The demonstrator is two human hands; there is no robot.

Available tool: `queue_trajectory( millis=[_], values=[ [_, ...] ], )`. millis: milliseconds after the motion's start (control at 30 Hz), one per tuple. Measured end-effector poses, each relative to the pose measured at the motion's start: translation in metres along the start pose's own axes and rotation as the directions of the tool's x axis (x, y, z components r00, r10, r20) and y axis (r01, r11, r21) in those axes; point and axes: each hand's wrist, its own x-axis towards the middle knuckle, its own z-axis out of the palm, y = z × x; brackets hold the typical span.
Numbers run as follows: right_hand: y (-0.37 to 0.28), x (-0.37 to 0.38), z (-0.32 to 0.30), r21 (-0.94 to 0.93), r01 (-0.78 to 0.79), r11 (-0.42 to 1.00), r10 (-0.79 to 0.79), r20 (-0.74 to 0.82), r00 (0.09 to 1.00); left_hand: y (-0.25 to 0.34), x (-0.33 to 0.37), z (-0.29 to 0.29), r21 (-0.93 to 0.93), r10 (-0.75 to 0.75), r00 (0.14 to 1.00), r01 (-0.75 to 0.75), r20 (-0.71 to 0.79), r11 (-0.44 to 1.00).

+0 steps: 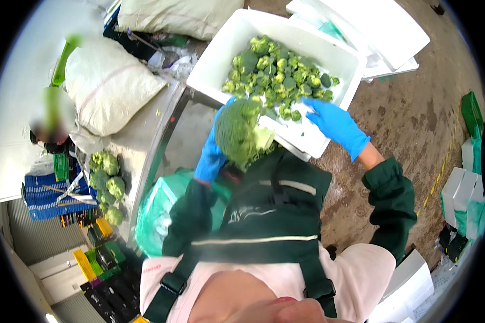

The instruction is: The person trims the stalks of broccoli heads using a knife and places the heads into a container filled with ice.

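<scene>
My left hand (211,156), in a blue glove, is closed around a large broccoli head (236,129) at the near edge of a white foam box (213,70). The head's pale cut side and stalk face right; its crown hides most of my fingers. Over the box's near right side is my right hand (337,126), also blue-gloved. Its fingers are stretched apart toward the florets, and I make out nothing in them. Many loose broccoli florets (275,70) cover the box's floor. A few lie close to my right fingertips.
Several broccoli heads (108,183) sit on the metal table (145,124) at left, beside a stuffed white sack (105,89). A green plastic bag (159,210) is below my left arm. White foam lids (382,32) lie beyond the box, and blue crates (51,196) stand far left.
</scene>
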Motion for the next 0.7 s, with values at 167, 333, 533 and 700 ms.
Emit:
queue_trajectory(
  millis=[167,333,533,700],
  values=[
    [-0.085,0.032,0.017,0.517,0.243,0.820,-0.121,-0.258,0.958,-0.018,0.001,-0.007,-0.435,-0.210,0.972,0.146,-0.103,0.889],
    [-0.047,0.065,0.014,0.862,-0.042,0.506,0.411,-0.197,0.890,-0.029,-0.023,-0.004,-0.712,-0.017,0.978,-0.138,-0.206,0.689],
    [-0.043,0.025,0.031,-0.362,0.338,0.869,-0.368,-0.013,0.930,0.035,-0.053,-0.005,0.087,0.327,0.918,-0.316,-0.225,0.945],
    [-0.111,0.000,0.049,-0.527,0.534,0.662,-0.520,0.190,0.833,0.041,-0.089,-0.010,0.207,0.349,0.891,-0.298,-0.289,0.932]
  ],
)
